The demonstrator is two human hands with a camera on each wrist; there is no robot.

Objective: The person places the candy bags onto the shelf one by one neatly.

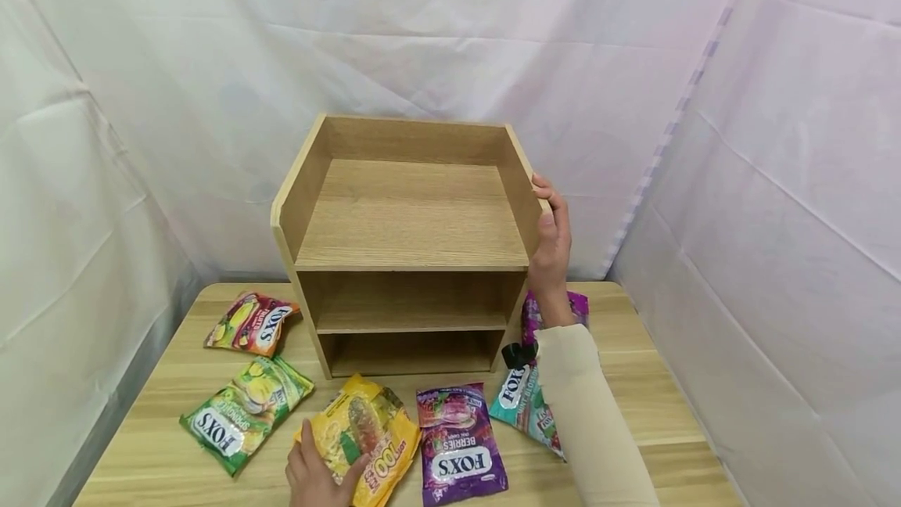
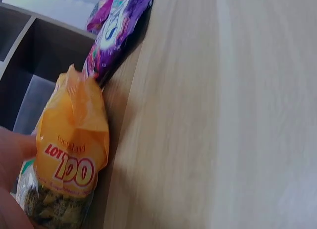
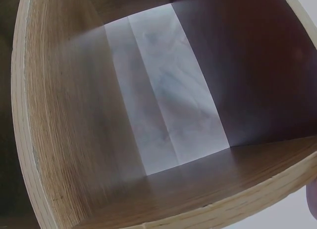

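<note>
A yellow Lot 100 candy bag point(image 1: 373, 433) lies in front of the shelf. My left hand point(image 1: 318, 469) grips its near left part, fingers along the left edge and thumb on the printed face. Orange wrapping with the Lot 100 print point(image 2: 72, 154) fills the left side of the left wrist view. My right hand point(image 1: 552, 237) holds the top of the right side panel of a wooden shelf point(image 1: 422, 213), its thumb on the front edge and fingers over the top. The right wrist view looks into a compartment of the shelf point(image 3: 74, 115).
A purple Fox's Berries bag point(image 1: 461, 444) lies right of the yellow one. At the left are a green Fox's bag point(image 1: 246, 413) and a red one point(image 1: 249, 325). My right forearm partly covers a teal Fox's bag point(image 1: 531, 409) and another purple bag point(image 1: 579, 305). White cloth point(image 1: 422, 37) surrounds the table.
</note>
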